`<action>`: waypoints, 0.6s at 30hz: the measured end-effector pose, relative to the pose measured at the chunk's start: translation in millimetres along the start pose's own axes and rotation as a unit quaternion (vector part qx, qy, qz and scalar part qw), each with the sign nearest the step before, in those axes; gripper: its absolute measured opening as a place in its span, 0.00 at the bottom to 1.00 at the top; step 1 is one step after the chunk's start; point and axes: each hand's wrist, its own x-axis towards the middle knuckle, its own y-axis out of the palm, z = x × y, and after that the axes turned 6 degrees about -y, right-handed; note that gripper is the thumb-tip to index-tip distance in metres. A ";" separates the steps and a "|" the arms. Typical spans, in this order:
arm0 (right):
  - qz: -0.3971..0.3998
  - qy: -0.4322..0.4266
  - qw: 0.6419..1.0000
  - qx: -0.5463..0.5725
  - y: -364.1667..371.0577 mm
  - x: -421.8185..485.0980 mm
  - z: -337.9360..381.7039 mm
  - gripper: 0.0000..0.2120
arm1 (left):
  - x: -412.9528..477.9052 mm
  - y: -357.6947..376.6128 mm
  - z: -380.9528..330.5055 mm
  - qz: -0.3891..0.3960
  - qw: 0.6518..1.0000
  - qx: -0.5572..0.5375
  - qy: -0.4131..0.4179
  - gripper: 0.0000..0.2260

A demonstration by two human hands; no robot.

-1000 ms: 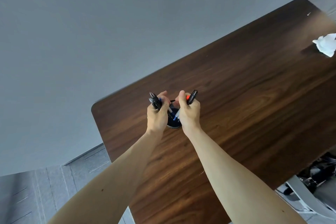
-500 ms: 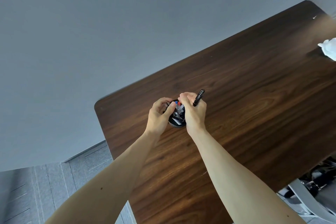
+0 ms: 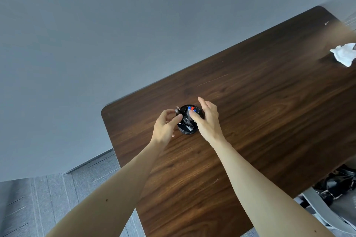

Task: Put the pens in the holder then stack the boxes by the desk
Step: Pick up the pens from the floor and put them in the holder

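I think I am at the end of the pen step. My left hand (image 3: pixel 165 129) sits just to the left of the black pen holder (image 3: pixel 187 130), with its fingers curled. The thumb and first finger look like they pinch the top of a dark pen (image 3: pixel 178 111) that leans at the left rim of the cup, but it is small, so I am not sure they squeeze it. My right hand (image 3: pixel 208 121) is on the other side of the cup. Its fingers are spread wide and hold nothing, and its thumb rests near the cup's right rim. Between my two hands the holder stands upright on the dark wooden desk (image 3: pixel 260 121). Inside it I see a pen with a red cap (image 3: pixel 192 108), a pen with a blue cap (image 3: pixel 189 108), and some dark and clear pens bunched together. I cannot count them. Far off to the right of my right hand lies a crumpled white tissue (image 3: pixel 343 56). I see no loose pens on the desk. I see no boxes at all from here. So my next move needs me to let go of the last pen, pull both hands back, and look around for the boxes to stack by the desk.
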 end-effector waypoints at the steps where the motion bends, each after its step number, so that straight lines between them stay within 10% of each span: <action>1: 0.012 0.016 1.000 0.014 -3.1 -2.1 -1.6 0.30 | 0.5 -0.4 2.3 0.006 1.000 0.015 0.003 0.15; 18: 0.081 0.043 0.984 0.150 38.1 11.8 23.9 0.18 | 7.2 -63.3 6.1 -0.096 0.993 0.061 -0.003 0.16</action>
